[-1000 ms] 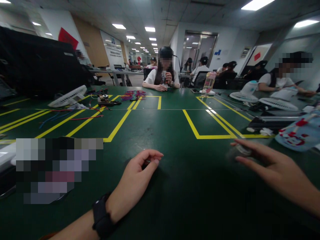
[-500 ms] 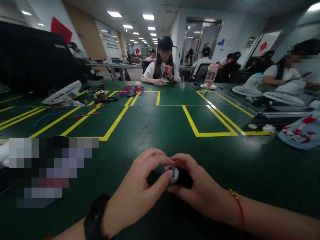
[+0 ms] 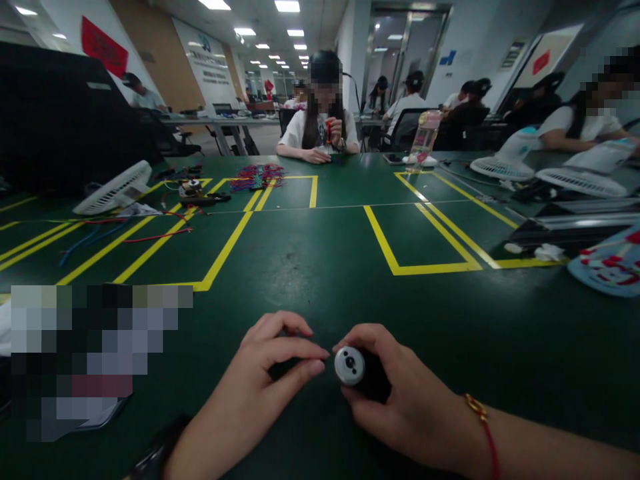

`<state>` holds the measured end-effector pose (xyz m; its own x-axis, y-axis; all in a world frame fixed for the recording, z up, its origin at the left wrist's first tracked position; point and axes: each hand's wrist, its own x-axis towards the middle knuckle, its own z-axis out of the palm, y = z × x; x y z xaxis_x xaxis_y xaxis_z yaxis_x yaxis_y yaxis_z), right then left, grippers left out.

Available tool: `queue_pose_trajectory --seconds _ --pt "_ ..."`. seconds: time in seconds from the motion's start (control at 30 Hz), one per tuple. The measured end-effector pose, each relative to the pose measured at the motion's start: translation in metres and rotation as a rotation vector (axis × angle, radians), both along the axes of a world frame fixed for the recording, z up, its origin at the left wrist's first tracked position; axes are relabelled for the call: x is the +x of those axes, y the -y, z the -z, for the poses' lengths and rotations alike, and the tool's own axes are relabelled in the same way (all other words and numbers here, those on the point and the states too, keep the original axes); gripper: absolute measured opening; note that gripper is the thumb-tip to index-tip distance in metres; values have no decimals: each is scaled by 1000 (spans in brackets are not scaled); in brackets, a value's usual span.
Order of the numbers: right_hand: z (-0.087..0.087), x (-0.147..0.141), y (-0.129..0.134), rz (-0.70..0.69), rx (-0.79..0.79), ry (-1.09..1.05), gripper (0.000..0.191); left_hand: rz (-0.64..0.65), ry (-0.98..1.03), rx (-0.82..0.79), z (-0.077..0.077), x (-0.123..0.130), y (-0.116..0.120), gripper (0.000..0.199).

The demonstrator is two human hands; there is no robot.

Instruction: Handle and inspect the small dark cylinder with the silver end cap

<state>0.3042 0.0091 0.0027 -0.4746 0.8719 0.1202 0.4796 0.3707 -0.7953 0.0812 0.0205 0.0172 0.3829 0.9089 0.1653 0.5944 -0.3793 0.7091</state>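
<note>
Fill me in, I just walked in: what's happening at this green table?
A person holds a small dark cylindrical part in the right hand, its silver round end turned toward the left hand, whose fingers are pinched close beside it. Both hands are low over the green table. Across it, another person handles something small near a pile of coloured wires.

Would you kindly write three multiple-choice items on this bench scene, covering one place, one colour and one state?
1. Where is the small cylindrical part?
A. in the right hand
B. beside the water bottle
C. under the desk fan

2. What colour is the tape marking the green table?
A. white
B. yellow
C. orange

3. How is the left hand?
A. flat and open
B. raised overhead
C. fingers pinched together

Answers: 1 A, the right hand grips it; 2 B, the lines are bright yellow; 3 C, thumb and forefinger meet beside the part.
</note>
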Motion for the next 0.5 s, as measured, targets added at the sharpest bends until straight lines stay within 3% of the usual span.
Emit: queue_pose_trajectory --seconds 0.13,0.27,0.37,0.5 --pt "-2 -2 3 8 51 31 42 47 -214 73 16 1 -2 22" --pt "-7 15 3 28 101 39 46 14 -97 -24 14 -3 -2 26" --pt "-5 62 -1 204 226 90 49 -101 122 -122 10 -8 -3 22" --pt "10 163 -1 583 310 262 51 -176 211 -173 7 -6 -3 19"
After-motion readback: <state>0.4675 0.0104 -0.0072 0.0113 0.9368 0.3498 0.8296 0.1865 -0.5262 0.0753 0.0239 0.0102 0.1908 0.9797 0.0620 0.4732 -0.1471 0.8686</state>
